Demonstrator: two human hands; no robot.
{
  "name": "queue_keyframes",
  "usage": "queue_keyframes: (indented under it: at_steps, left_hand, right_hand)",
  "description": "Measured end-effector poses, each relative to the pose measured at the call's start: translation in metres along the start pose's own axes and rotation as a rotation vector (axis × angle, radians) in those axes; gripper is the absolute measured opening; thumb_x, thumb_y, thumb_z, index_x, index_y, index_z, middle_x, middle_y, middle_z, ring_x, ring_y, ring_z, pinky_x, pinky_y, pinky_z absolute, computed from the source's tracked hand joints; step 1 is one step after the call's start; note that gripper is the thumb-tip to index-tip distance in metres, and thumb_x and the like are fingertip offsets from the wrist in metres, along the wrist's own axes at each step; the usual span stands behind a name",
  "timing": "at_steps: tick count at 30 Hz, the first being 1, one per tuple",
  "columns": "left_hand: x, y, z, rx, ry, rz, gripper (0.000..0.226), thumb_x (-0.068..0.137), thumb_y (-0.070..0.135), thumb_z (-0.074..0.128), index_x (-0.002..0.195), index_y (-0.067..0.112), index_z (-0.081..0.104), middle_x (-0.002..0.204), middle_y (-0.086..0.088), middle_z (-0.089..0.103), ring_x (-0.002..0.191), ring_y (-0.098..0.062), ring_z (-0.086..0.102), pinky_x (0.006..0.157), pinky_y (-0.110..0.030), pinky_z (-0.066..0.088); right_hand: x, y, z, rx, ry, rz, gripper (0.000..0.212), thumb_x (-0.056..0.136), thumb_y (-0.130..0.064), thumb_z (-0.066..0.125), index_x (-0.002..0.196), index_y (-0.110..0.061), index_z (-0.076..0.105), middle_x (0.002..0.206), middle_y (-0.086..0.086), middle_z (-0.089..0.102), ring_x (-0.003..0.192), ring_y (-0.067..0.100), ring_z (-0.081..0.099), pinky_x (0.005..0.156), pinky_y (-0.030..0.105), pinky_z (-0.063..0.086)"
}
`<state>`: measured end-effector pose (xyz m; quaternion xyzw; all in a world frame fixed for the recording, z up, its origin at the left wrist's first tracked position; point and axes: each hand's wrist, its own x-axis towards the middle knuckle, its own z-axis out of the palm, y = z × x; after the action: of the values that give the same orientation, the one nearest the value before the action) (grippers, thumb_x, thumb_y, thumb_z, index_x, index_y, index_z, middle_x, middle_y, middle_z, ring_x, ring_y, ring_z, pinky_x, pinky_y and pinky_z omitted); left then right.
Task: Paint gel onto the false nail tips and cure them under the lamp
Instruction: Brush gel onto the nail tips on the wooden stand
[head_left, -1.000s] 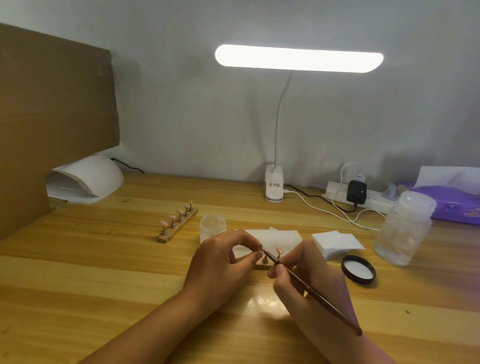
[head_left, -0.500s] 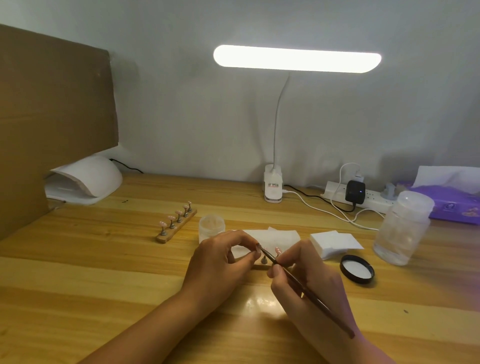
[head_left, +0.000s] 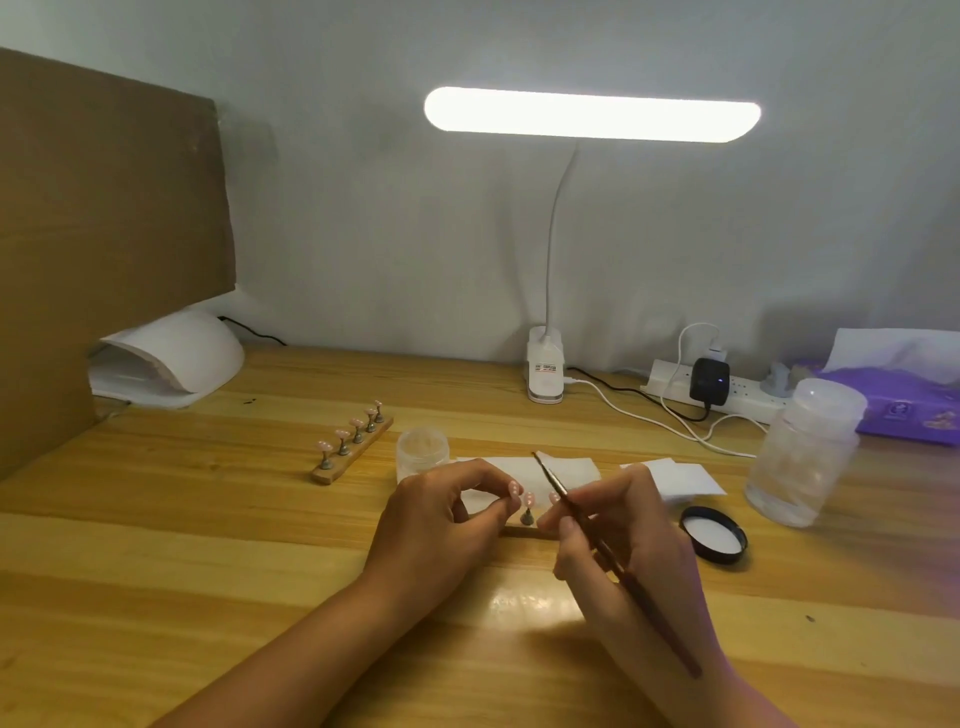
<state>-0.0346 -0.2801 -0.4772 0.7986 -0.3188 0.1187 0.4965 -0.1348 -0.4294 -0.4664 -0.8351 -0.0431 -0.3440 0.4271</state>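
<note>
My left hand (head_left: 441, 525) curls around the left end of a small wooden holder (head_left: 521, 531) and steadies it on the table. One pink nail tip (head_left: 528, 500) stands on a peg of that holder, between my two hands. My right hand (head_left: 618, 535) grips a thin brown brush (head_left: 563, 496) like a pen. The brush's bristle end points up and away, above a white pad (head_left: 576, 470), clear of the tip. A second wooden holder (head_left: 352, 444) with several pink tips lies further left. The white curing lamp (head_left: 171, 358) sits at the far left.
An open gel jar (head_left: 423, 451) stands behind my left hand, and its black lid (head_left: 714, 535) lies to the right. A clear plastic bottle (head_left: 802, 452), white wipes (head_left: 675, 478), a desk lamp base (head_left: 544, 371), a power strip (head_left: 727, 392) with cables and a purple tissue pack (head_left: 909, 410) line the back right.
The brush has lifted off the nail tip; its bristle end now points up and away over the white pad. My left hand stays at the holder.
</note>
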Motion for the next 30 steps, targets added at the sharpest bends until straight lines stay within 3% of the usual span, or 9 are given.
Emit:
queue_keyframes:
  at_steps: [3,10,12,15,17,22,26,30]
  left_hand:
    - [0.0,0.0003,-0.0003,-0.002,-0.007,-0.002,0.006,0.083,0.03,0.075,0.083,0.036,0.074,0.082,0.024,0.069,0.048,-0.005,0.043,0.05,-0.014,0.03]
    - [0.0,-0.0009,0.0001,0.005,-0.01,0.0,0.01,0.083,0.027,0.076,0.083,0.036,0.073,0.083,0.025,0.069,0.048,-0.006,0.045,0.051,-0.016,0.032]
    - [-0.0003,-0.0012,0.0002,0.006,-0.017,0.005,0.012,0.083,0.025,0.076,0.082,0.037,0.073,0.085,0.024,0.07,0.048,-0.006,0.045,0.051,-0.017,0.033]
    - [-0.0005,-0.0012,0.0009,0.014,-0.013,0.006,0.014,0.082,0.023,0.077,0.083,0.036,0.073,0.075,0.031,0.065,0.048,-0.005,0.044,0.051,-0.013,0.03]
    - [-0.0003,-0.001,0.0011,0.021,-0.008,0.005,0.015,0.082,0.023,0.079,0.084,0.037,0.073,0.068,0.033,0.06,0.048,-0.004,0.045,0.05,-0.012,0.03]
    - [-0.0002,-0.0022,0.0005,0.014,-0.008,0.01,0.007,0.082,0.029,0.077,0.084,0.035,0.074,0.08,0.023,0.069,0.049,-0.006,0.046,0.051,-0.015,0.032]
    - [-0.0002,-0.0019,0.0005,0.009,-0.016,0.025,0.011,0.082,0.027,0.076,0.082,0.037,0.073,0.082,0.026,0.068,0.048,-0.006,0.044,0.05,-0.015,0.031]
    - [-0.0004,-0.0026,0.0009,0.02,-0.002,0.017,0.013,0.082,0.023,0.078,0.084,0.035,0.074,0.068,0.034,0.06,0.046,-0.005,0.043,0.049,-0.012,0.03]
  right_hand:
    - [-0.0002,0.0022,0.0001,0.025,-0.009,0.02,0.023,0.086,0.001,0.065,0.087,-0.018,0.052,0.076,-0.014,0.072,0.062,0.007,0.069,0.057,0.016,0.052]
    - [-0.0002,-0.0015,0.002,0.05,0.04,0.013,0.02,0.086,-0.002,0.065,0.079,-0.016,0.052,0.071,-0.013,0.072,0.057,0.006,0.067,0.051,0.013,0.048]
    - [0.0001,-0.0018,0.0021,0.042,0.027,0.013,0.016,0.086,-0.009,0.063,0.08,-0.018,0.052,0.073,-0.012,0.072,0.057,0.009,0.067,0.051,0.018,0.05]
    - [0.0001,0.0001,0.0015,0.027,0.006,0.034,0.013,0.086,-0.015,0.063,0.08,-0.016,0.052,0.068,0.0,0.07,0.054,0.019,0.064,0.054,0.043,0.053]
    - [-0.0001,0.0002,0.001,0.018,0.001,0.037,0.014,0.086,-0.017,0.064,0.079,-0.014,0.052,0.064,0.007,0.067,0.054,0.024,0.062,0.055,0.051,0.05]
    - [-0.0003,0.0003,0.0015,0.007,0.06,0.007,0.011,0.081,-0.022,0.06,0.077,-0.019,0.05,0.061,0.006,0.065,0.053,0.023,0.062,0.051,0.048,0.05]
    - [-0.0003,0.0013,0.0032,-0.005,0.027,-0.016,0.01,0.084,-0.023,0.061,0.081,-0.024,0.052,0.069,-0.008,0.07,0.054,0.013,0.065,0.051,0.035,0.051]
    - [-0.0014,0.0032,0.0021,-0.038,0.0,-0.012,0.009,0.08,-0.024,0.061,0.079,-0.023,0.052,0.061,0.001,0.064,0.054,0.019,0.061,0.053,0.045,0.049]
